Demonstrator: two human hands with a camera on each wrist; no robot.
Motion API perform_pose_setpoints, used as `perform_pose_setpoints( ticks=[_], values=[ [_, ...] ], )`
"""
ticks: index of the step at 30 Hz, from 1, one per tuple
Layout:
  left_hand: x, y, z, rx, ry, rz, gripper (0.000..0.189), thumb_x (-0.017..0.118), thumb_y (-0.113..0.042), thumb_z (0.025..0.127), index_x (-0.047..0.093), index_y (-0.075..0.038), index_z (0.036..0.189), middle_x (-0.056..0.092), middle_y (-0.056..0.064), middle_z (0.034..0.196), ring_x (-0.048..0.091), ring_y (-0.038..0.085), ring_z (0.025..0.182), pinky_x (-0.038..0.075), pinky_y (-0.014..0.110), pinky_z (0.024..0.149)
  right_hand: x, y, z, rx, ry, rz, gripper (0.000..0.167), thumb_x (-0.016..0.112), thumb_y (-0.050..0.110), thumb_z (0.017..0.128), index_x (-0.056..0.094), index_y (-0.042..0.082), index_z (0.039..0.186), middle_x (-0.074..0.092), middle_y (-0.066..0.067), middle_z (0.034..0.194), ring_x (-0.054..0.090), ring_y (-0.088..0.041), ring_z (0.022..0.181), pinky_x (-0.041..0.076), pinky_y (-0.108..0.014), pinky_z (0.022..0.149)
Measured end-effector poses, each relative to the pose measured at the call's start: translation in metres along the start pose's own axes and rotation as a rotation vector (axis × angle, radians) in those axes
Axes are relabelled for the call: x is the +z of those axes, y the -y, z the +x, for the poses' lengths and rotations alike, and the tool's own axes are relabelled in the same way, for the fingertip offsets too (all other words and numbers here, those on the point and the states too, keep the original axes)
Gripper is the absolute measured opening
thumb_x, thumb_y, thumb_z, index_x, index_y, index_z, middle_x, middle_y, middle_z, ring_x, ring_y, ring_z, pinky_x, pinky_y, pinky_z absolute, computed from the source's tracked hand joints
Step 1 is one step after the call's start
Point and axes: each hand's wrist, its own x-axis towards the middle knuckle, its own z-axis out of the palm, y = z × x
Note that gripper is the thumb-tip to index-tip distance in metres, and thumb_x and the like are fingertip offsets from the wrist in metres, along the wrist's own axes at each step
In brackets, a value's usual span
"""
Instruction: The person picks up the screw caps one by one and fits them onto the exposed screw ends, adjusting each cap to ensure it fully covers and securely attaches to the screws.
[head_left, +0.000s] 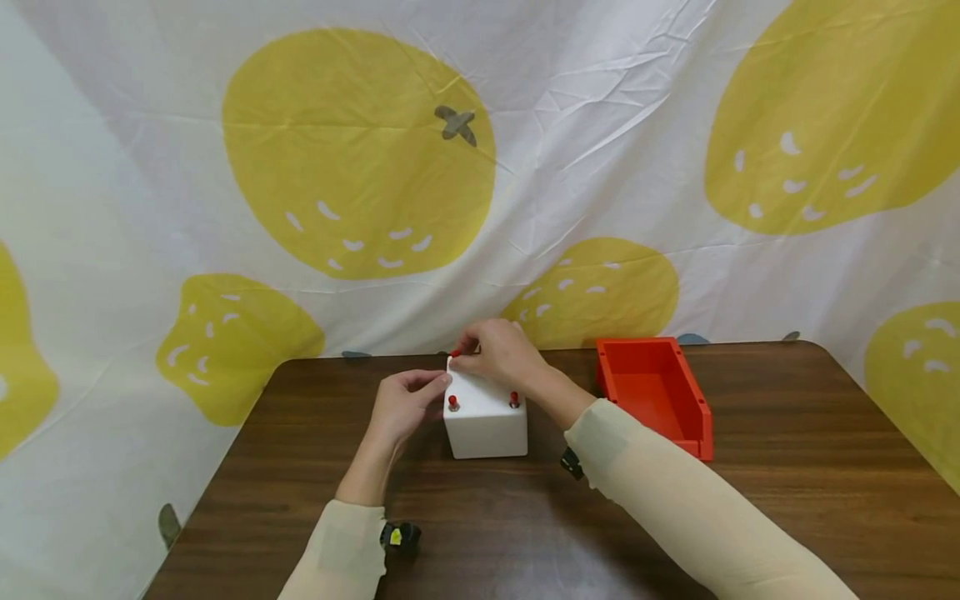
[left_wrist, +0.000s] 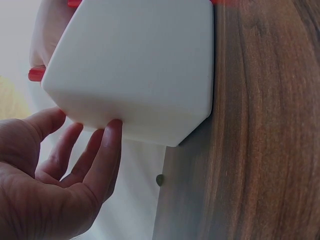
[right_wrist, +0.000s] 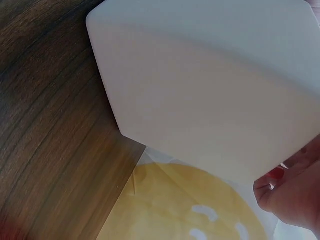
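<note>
A white box [head_left: 487, 435] with rounded edges stands on the table, with red knobs on its top. Two show at the near corners, the left knob [head_left: 453, 402] and the right knob [head_left: 514, 399], each with a metallic base. My right hand [head_left: 501, 354] reaches over the top and pinches a red knob [head_left: 454, 353] at the far left corner. Against the box's left side, my left hand [left_wrist: 60, 180] rests its fingertips, the fingers mostly straight and the thumb near the top edge. In the right wrist view, the right fingers [right_wrist: 295, 185] are partly hidden by the box.
To the right of the box is a red open-front bin [head_left: 652, 392]. Both stand on a dark wood-grain table [head_left: 300, 467]. Behind it hangs a white cloth [head_left: 577, 158] printed with yellow fruit. Each wrist wears a small black device.
</note>
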Motion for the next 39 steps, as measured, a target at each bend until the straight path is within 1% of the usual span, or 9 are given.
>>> perform_pose_setpoints(
  ticks=[4, 7, 13, 17, 19, 24, 27, 31, 39],
  values=[
    [0.001, 0.001, 0.001, 0.003, -0.001, 0.004, 0.027, 0.078, -0.017, 0.1, 0.077, 0.003, 0.117, 0.074, 0.016, 0.115, 0.072, 0.022, 0.095, 0.066, 0.048, 0.083, -0.005, -0.001, -0.004, 0.014, 0.005, 0.024, 0.017, 0.085, 0.032, 0.091, 0.082, 0.018, 0.1, 0.078, 0.008, 0.096, 0.07, -0.015, 0.095, 0.052, -0.041, 0.095],
    [0.001, 0.001, 0.002, -0.002, 0.001, 0.004, 0.026, 0.078, -0.017, 0.1, 0.078, 0.002, 0.118, 0.074, 0.016, 0.115, 0.072, 0.021, 0.095, 0.066, 0.045, 0.082, -0.011, -0.003, -0.008, 0.018, 0.008, 0.051, 0.022, 0.086, 0.032, 0.092, 0.082, 0.014, 0.104, 0.077, 0.006, 0.098, 0.069, -0.016, 0.095, 0.054, -0.039, 0.092],
    [0.001, 0.0, 0.002, -0.01, -0.003, 0.011, 0.027, 0.079, -0.018, 0.099, 0.078, 0.001, 0.119, 0.074, 0.016, 0.118, 0.073, 0.021, 0.096, 0.065, 0.049, 0.086, -0.025, -0.007, -0.016, 0.039, 0.004, 0.113, 0.03, 0.086, 0.031, 0.092, 0.08, 0.009, 0.111, 0.076, -0.001, 0.105, 0.068, -0.02, 0.099, 0.058, -0.038, 0.091],
    [0.002, -0.001, 0.001, -0.017, -0.008, 0.022, 0.028, 0.079, -0.019, 0.099, 0.078, 0.0, 0.12, 0.074, 0.015, 0.119, 0.072, 0.022, 0.099, 0.063, 0.053, 0.091, -0.033, -0.012, -0.022, 0.037, -0.009, 0.146, 0.03, 0.086, 0.029, 0.092, 0.079, 0.008, 0.112, 0.075, -0.004, 0.106, 0.066, -0.022, 0.099, 0.057, -0.038, 0.092],
    [0.002, -0.001, 0.001, -0.018, -0.009, 0.029, 0.029, 0.079, -0.02, 0.099, 0.077, -0.001, 0.12, 0.074, 0.015, 0.12, 0.072, 0.022, 0.1, 0.062, 0.055, 0.093, -0.037, -0.014, -0.026, 0.035, -0.017, 0.166, 0.028, 0.086, 0.028, 0.092, 0.079, 0.008, 0.111, 0.074, -0.005, 0.105, 0.067, -0.026, 0.099, 0.058, -0.039, 0.091],
    [0.003, 0.001, 0.001, -0.016, -0.005, 0.031, 0.03, 0.079, -0.02, 0.099, 0.077, 0.0, 0.121, 0.073, 0.016, 0.12, 0.073, 0.021, 0.097, 0.061, 0.054, 0.093, -0.049, -0.017, -0.038, 0.035, -0.042, 0.186, 0.027, 0.086, 0.027, 0.093, 0.078, 0.007, 0.11, 0.075, -0.006, 0.105, 0.068, -0.03, 0.099, 0.058, -0.041, 0.092],
    [0.003, 0.0, 0.001, -0.015, -0.004, 0.032, 0.03, 0.079, -0.02, 0.099, 0.077, 0.0, 0.121, 0.073, 0.016, 0.121, 0.072, 0.021, 0.096, 0.061, 0.054, 0.093, -0.057, -0.019, -0.048, 0.048, -0.057, 0.184, 0.027, 0.086, 0.028, 0.093, 0.079, 0.009, 0.11, 0.074, -0.004, 0.105, 0.066, -0.026, 0.099, 0.058, -0.042, 0.093],
    [0.004, -0.001, 0.0, -0.015, -0.009, 0.038, 0.029, 0.079, -0.02, 0.099, 0.077, 0.0, 0.121, 0.072, 0.016, 0.121, 0.072, 0.021, 0.095, 0.061, 0.053, 0.094, -0.066, -0.023, -0.061, 0.056, -0.076, 0.166, 0.025, 0.086, 0.028, 0.092, 0.078, 0.012, 0.11, 0.074, -0.003, 0.105, 0.065, -0.024, 0.1, 0.058, -0.042, 0.094],
    [0.003, -0.001, -0.002, -0.014, -0.031, 0.047, 0.028, 0.078, -0.019, 0.1, 0.077, 0.0, 0.12, 0.072, 0.015, 0.119, 0.071, 0.02, 0.096, 0.062, 0.052, 0.093, -0.087, -0.034, -0.09, 0.065, -0.101, 0.15, 0.024, 0.086, 0.027, 0.092, 0.078, 0.014, 0.11, 0.074, -0.004, 0.107, 0.065, -0.028, 0.102, 0.056, -0.045, 0.092]
  ],
)
